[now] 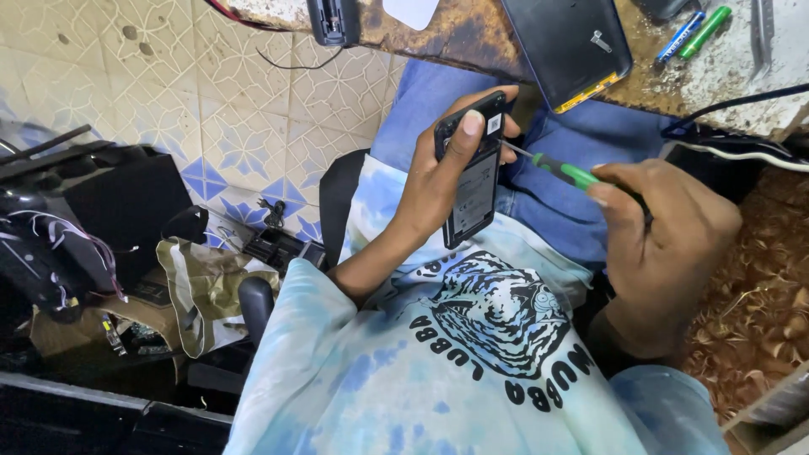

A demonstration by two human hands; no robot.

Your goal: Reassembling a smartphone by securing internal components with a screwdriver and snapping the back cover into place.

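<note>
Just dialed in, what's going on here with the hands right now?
A seated person holds an opened black phone, back cover off, upright in the left hand. The right hand grips a green-handled screwdriver, its tip at the phone's upper right edge. On the worn bench edge above lie a dark back cover with a yellow rim, a blue marker and a green marker.
</note>
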